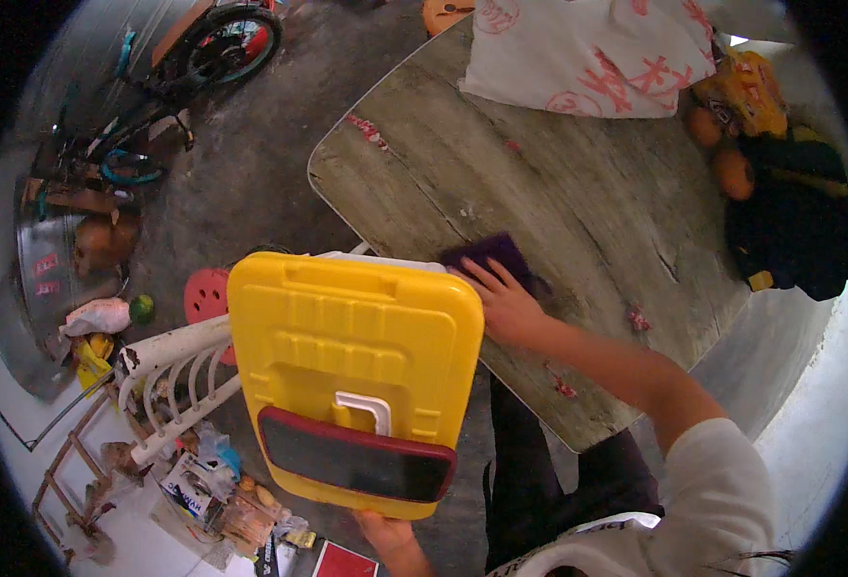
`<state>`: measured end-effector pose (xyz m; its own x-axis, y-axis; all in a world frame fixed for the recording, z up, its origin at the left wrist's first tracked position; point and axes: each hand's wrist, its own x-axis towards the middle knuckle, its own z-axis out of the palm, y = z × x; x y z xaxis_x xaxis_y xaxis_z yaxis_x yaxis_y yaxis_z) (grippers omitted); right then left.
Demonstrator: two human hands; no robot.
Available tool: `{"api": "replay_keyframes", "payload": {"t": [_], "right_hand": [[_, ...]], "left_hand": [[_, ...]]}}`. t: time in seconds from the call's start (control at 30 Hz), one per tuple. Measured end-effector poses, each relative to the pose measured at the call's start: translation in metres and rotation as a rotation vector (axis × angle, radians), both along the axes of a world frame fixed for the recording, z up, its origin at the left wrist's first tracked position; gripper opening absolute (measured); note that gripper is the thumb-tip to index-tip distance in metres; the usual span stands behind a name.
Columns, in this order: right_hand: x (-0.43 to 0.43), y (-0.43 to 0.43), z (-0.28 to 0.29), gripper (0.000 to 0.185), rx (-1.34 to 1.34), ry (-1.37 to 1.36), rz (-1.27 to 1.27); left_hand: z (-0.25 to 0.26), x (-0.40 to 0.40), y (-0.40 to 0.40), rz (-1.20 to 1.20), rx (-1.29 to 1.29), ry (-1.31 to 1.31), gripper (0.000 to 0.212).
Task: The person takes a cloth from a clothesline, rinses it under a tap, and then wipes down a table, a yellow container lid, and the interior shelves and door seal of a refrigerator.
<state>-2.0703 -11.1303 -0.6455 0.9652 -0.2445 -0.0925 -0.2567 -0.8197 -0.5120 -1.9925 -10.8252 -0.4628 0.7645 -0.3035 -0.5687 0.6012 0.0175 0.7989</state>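
Note:
My left hand (388, 537) grips the lower edge of a yellow plastic lid (366, 317), which has a white handle (370, 411); its fingers are partly hidden under the lid. A dark glossy panel with a red rim (358, 458) lies on the lid. Something white shows beneath the lid's far edge. My right hand (507, 306) presses on a dark purple cloth (496, 260) at the near left edge of a wood-patterned table (539, 209), right beside the lid's corner.
A white sack with red writing (590, 58) lies on the table's far end. Dark fabric (788, 216) and a yellow bag (752, 94) are at the right. A white metal rail (186, 397), a red perforated stool (204, 296) and scattered goods stand left; a bicycle (229, 47) is farther off.

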Motion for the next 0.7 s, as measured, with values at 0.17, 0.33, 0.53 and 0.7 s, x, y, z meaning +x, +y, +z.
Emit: {"api": "replay_keyframes", "payload": {"t": [0.17,0.33,0.53,0.7], "right_hand": [[0.163,-0.052,-0.025,0.054,-0.107,-0.226,-0.112],[0.225,-0.104,-0.037,0.051,-0.178,-0.255,-0.154],[0.147,-0.071,-0.033,0.05,-0.122,-0.219,-0.194],[-0.067,-0.018,-0.008,0.067,-0.046,-0.078,-0.228]], "left_hand": [[-0.001,-0.014,0.015,0.143,0.168,0.013,0.057],[0.006,-0.017,0.022,-0.464,0.607,-0.486,0.058],[0.002,-0.002,0.009,0.015,0.225,-0.118,0.067],[-0.03,0.036,0.004,-0.373,0.553,-0.512,0.067]]}}
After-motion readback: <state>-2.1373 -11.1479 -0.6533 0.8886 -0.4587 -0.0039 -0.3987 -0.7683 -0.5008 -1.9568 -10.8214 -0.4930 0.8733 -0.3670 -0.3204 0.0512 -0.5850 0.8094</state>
